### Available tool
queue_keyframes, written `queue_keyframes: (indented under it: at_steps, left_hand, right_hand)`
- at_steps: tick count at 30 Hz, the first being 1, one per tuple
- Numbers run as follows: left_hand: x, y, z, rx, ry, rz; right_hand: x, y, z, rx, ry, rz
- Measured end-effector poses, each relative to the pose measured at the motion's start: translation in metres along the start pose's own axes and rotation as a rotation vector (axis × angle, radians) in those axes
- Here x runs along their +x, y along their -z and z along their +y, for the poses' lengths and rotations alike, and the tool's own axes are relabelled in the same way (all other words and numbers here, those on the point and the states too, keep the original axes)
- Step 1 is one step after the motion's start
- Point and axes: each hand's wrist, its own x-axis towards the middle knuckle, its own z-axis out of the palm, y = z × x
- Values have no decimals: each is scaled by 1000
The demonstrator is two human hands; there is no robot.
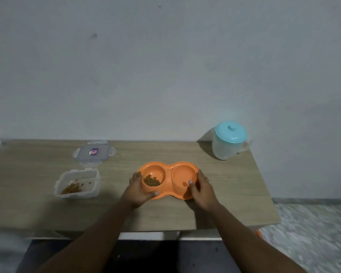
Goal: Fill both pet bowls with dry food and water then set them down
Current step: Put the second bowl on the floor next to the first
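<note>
An orange double pet bowl (pixel 166 168) rests on the wooden table (pixel 224 194), near its middle. Its left cup holds a small heap of brown dry food (pixel 152 181). The right cup (pixel 182 175) looks smooth; I cannot tell whether it holds water. My left hand (pixel 139 191) grips the bowl's left end, thumb on the near rim. My right hand (pixel 202 188) grips the right end, thumb inside the right cup's rim. A clear jug with a turquoise lid (pixel 229 139) stands at the table's back right.
A clear plastic food box (pixel 77 184), open, with a few brown pieces left, sits at the left. Its clip lid (pixel 94 152) lies behind it. The table's right edge drops to a speckled floor (pixel 313 233). A grey wall rises behind.
</note>
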Motion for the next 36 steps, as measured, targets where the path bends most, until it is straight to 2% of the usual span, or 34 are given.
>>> queue_keyframes:
  at_steps: [6,18,23,27,36]
  left_hand:
    - [4,0,-14,17,4,18]
    - [-4,-8,7,17,17,89]
    - [-5,-15,14,-28,16,138]
    - [-12,-26,39,-76,-61,142]
    - [-24,-87,88,-85,-124,45]
  right_hand:
    - [1,-8,-3,-55,-44,-14]
    - [1,-2,-4,-70,-46,-10]
    - [1,21,0,-88,-6,-1]
    - [-5,48,4,-100,3,16]
    - [-52,123,34,-134,-80,126]
